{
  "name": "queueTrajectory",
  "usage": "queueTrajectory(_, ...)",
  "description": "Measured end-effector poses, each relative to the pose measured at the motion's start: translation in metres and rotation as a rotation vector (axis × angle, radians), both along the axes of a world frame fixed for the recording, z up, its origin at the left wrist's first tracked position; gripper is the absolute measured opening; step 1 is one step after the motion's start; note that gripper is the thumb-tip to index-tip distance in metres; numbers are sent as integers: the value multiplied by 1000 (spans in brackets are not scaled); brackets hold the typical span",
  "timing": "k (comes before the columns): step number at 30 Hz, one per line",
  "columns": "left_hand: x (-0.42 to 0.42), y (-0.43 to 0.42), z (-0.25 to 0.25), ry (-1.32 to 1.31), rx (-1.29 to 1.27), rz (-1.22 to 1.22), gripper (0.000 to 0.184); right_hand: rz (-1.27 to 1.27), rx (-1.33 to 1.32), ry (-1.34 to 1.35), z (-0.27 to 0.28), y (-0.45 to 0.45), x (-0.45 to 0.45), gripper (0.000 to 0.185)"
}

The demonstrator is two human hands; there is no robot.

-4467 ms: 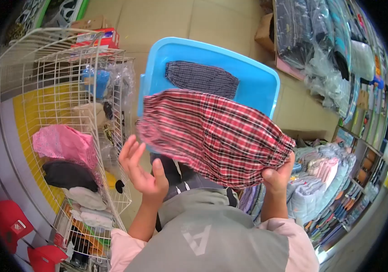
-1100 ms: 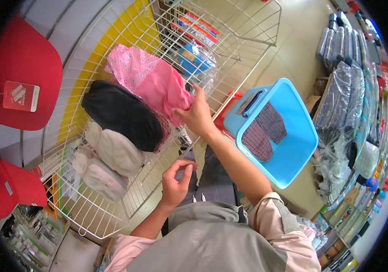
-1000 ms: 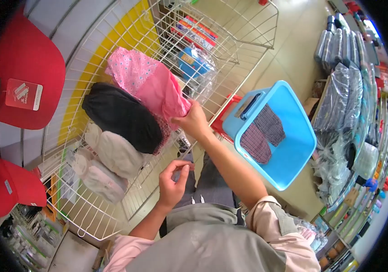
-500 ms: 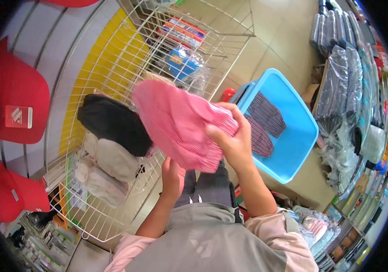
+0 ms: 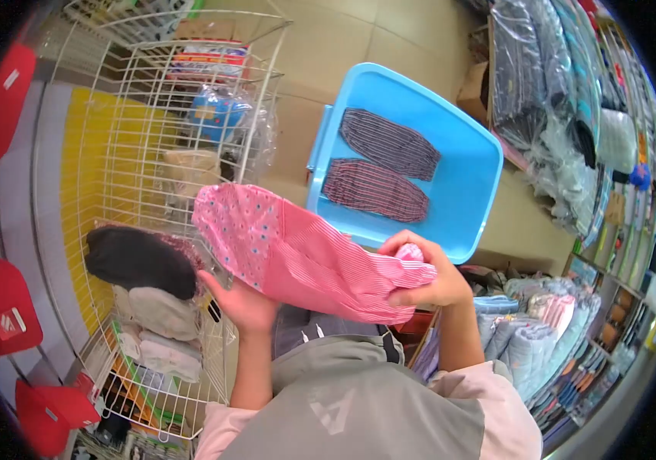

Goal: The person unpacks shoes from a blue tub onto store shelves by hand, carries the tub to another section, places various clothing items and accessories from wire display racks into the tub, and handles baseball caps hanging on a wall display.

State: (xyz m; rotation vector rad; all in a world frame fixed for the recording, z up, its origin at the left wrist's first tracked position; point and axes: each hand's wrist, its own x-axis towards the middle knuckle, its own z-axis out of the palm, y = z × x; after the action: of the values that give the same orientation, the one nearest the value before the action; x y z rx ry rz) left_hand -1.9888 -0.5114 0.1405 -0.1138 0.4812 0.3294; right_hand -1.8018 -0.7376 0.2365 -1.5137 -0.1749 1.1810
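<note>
A pink cloth sleeve (image 5: 305,257), dotted at its left end and striped at its right, stretches out in front of my body. Its right end is gripped by my right hand (image 5: 431,280). My left hand (image 5: 243,303) is spread below the dotted end, close to it or touching; actual contact is unclear. Beyond the pink sleeve is a blue bin (image 5: 462,222), where a dark striped sleeve (image 5: 391,143) and a maroon striped sleeve (image 5: 376,190) lie side by side. At the left, a white wire basket (image 5: 121,184) contains a black sleeve (image 5: 140,259) and light-coloured sleeves (image 5: 163,314).
Red caps (image 5: 2,310) hang along the left wall. A clear bag with a blue item (image 5: 217,115) is in the wire basket's far part. Plastic-wrapped goods (image 5: 527,69) line the right side, and folded light-blue fabric (image 5: 527,330) is stacked at lower right.
The pink sleeve has left the wire basket and come in front of my body. The maroon plaid sleeve held earliest is gone from my hands. The view has swung back right, and my left hand has spread.
</note>
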Motion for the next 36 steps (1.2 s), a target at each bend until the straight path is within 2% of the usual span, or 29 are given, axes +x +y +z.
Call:
queueTrajectory(1, 4, 0, 0, 112, -87, 56, 93, -7, -22, 5, 2, -13, 6, 60)
queueTrajectory(4, 15, -4, -5, 221, -32, 22, 90, 50, -110, -23, 6, -54, 25, 57)
queueTrajectory(5, 17, -6, -8, 179, -84, 20, 89, 99, -119, -19, 6, -70, 32, 57)
queueTrajectory(7, 21, -11, -12, 215, 20, -41, 86, 162, -94, -10, 11, -89, 46, 55)
queueTrajectory(11, 34, -25, -17, 266, 329, -220, 78, 5, -141, 79, 23, -111, 65, 53)
queueTrajectory(17, 67, -40, -27, 439, 446, -276, 43, 40, -263, -44, 7, -153, 100, 52)
queueTrajectory(19, 86, -49, -21, 474, 572, -280, 39, -26, -282, -77, -4, -165, 107, 52)
queueTrajectory(24, 136, -73, -21, 583, 717, -318, 39, -455, -477, -186, -47, -177, 128, 50)
queueTrajectory(25, 148, -81, -27, 594, 711, -310, 40, -439, -511, -238, -65, -186, 131, 53)
queueTrajectory(27, 179, -98, -38, 600, 679, -309, 42, -505, -445, -181, -95, -196, 139, 57)
queueTrajectory(29, 202, -109, -74, 614, 731, -326, 41, -598, -318, -105, -131, -206, 145, 66)
queueTrajectory(32, 230, -123, -123, 652, 718, -328, 40, -650, -388, -140, -192, -228, 156, 70)
queueTrajectory(36, 267, -128, -151, 725, 823, -312, 40, -624, -454, -207, -225, -227, 179, 74)
